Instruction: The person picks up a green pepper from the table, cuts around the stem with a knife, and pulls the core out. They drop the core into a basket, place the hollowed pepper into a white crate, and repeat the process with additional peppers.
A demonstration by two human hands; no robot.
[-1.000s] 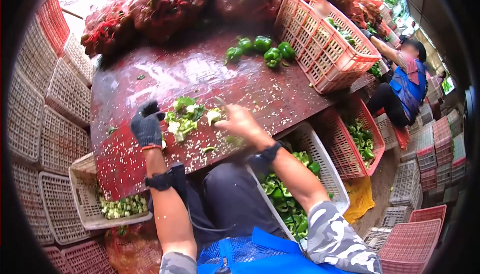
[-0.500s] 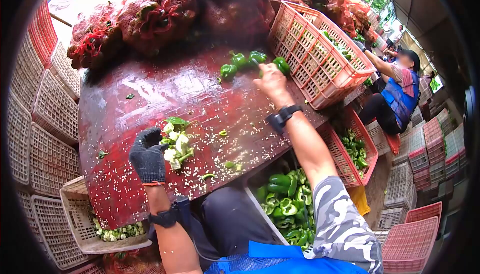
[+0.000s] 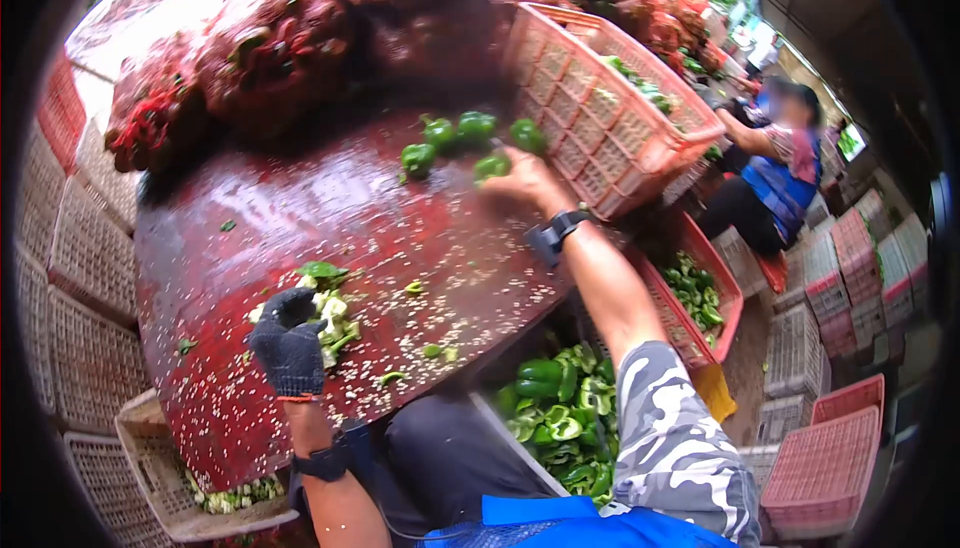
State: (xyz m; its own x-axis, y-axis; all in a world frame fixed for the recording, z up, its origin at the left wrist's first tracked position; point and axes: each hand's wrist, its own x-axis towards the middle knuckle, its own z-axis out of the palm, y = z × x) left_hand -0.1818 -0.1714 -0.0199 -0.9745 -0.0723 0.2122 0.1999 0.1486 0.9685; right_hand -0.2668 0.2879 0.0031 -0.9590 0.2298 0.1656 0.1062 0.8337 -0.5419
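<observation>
My left hand, in a dark knit glove, rests on the red table beside a small heap of pale pepper cores. Its fingers are curled, with a gap to the thumb and nothing visibly held. My bare right hand is closed at the far side of the table around a green bell pepper. A small thin object, perhaps a blade, shows at its fingertips. More whole green peppers lie just beyond it, and a single pepper sits close to the crate.
A pink crate stands at the table's far right. Cut peppers fill a container by my lap. A crate with cores is at lower left. Net sacks line the back. A co-worker sits at right.
My right hand has drawn slightly toward me, with a green pepper now at its fingers, apart from the row. My left hand stays by the cores. The whole view has shifted a little.
</observation>
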